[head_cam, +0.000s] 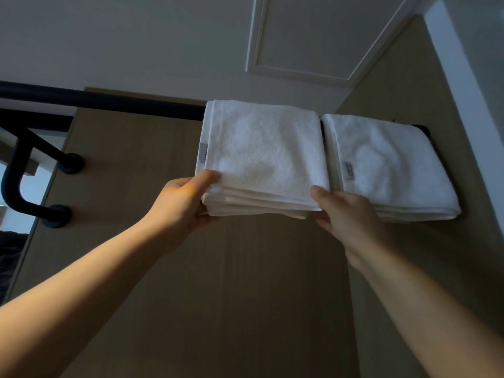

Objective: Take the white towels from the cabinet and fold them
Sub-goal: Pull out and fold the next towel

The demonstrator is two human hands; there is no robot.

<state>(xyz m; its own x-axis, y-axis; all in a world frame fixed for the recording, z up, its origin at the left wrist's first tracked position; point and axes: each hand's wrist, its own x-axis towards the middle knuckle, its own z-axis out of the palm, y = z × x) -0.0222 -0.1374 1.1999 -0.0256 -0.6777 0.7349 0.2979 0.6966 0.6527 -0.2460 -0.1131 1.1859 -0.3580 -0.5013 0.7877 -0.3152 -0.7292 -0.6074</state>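
Note:
Two folded white towels lie side by side up on a black rail rack against the wooden wall. The left towel (261, 151) is a thick folded stack with a small grey label on its left edge. My left hand (185, 203) grips its near left corner, thumb on top. My right hand (346, 211) pinches its near right corner, thumb on top and fingers underneath. The right towel (387, 165), also labelled, rests untouched just beside my right hand.
A black rail (98, 102) runs left from the towels, with curved black brackets (16, 170) fixed to the wooden panel (218, 282). A white ceiling with a moulded panel (313, 36) is above. A wooden side wall (425, 91) closes the right.

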